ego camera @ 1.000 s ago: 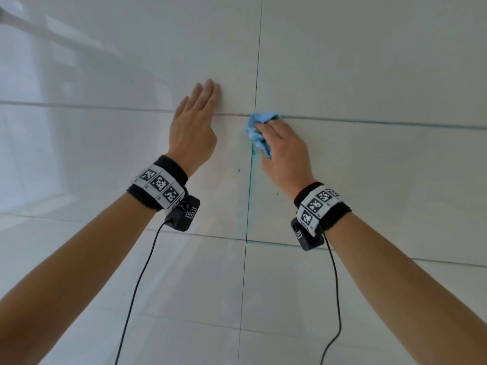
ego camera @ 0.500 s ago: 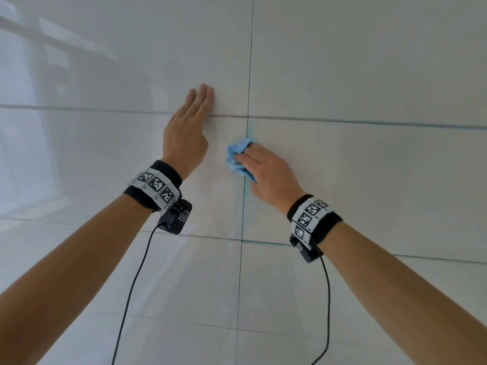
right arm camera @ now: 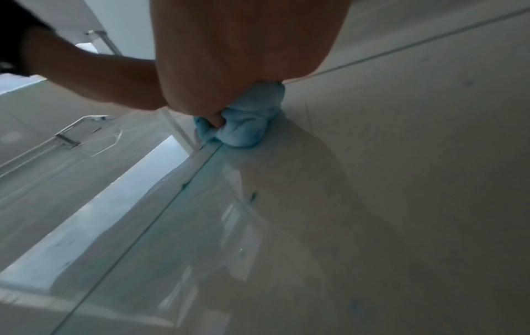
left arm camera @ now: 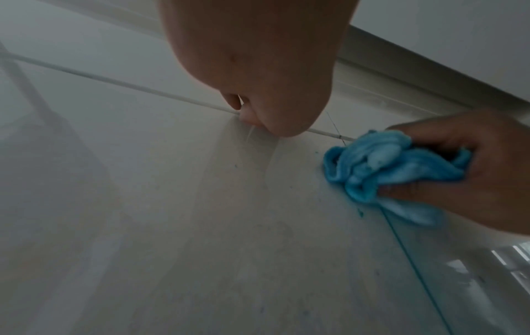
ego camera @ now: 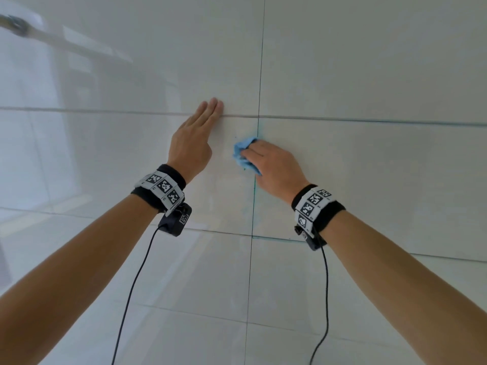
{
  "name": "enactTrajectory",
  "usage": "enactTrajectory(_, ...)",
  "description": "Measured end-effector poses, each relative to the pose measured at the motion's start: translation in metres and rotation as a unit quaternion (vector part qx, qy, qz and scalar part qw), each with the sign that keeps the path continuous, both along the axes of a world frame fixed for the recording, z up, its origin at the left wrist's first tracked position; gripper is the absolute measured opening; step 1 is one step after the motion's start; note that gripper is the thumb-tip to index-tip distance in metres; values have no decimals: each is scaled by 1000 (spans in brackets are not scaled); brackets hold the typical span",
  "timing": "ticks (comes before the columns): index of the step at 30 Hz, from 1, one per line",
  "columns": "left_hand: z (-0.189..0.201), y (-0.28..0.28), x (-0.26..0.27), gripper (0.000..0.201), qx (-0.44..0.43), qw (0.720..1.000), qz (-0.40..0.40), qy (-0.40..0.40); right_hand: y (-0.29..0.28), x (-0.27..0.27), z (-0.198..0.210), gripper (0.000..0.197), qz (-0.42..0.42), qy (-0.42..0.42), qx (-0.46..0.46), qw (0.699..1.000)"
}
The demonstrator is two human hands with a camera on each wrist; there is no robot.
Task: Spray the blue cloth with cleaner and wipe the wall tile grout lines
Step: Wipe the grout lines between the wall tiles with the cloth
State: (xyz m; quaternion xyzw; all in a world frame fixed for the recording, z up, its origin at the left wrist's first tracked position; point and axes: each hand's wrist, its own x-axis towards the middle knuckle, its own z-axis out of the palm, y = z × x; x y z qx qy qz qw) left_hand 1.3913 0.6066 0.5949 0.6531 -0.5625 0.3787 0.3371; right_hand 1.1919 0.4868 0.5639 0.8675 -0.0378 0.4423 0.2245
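From above, on the head camera, your left hand (ego camera: 193, 146) lies flat on the tiled wall (ego camera: 369, 75) with straight fingers reaching the horizontal grout line (ego camera: 369, 120), while your right hand (ego camera: 274, 164) presses the bunched blue cloth (ego camera: 243, 154) onto the vertical grout line (ego camera: 255, 196) just below the crossing. Your left wrist camera adds what that view hides: fingers and thumb curled round the cloth (left arm camera: 387, 167). Your right wrist camera alone shows a blue tint along the joint (right arm camera: 183, 188) below the cloth (right arm camera: 246, 124).
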Motion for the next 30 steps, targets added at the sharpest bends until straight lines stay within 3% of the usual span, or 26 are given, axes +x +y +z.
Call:
enactTrajectory(5,-15,6,6,102,6,1000,0,8,-3,4,41,35,-30,-110,45,992)
enactTrajectory(8,-32,7,10,102,1,1000,-5,23,0,12,13,32,-27,-116,64,991)
enactTrajectory(10,-41,7,10,103,-1,999,-11,37,2,11,-10,36,-30,-69,29,997)
enactTrajectory(12,-45,8,10,103,-3,999,-16,42,-2,6,-6,38,-37,-44,-3,998)
enactTrajectory(16,-47,4,11,101,-16,999,-17,43,-3,3,31,34,-49,-127,57,989)
enactTrajectory(19,-54,-1,9,100,-23,998,-16,53,4,11,13,37,-58,-155,78,983)
enactTrajectory(22,-61,-7,7,98,-34,998,-17,56,2,9,-13,43,-63,-128,42,989)
enactTrajectory(24,-64,-8,6,98,-38,998,-15,55,-3,5,-5,45,-70,-123,13,990)
enactTrajectory(27,-66,-9,7,98,-42,998,-20,51,-3,7,14,41,-76,-169,43,982)
enactTrajectory(30,-71,-11,9,97,-50,997,-18,51,3,17,7,41,-66,-200,61,976)
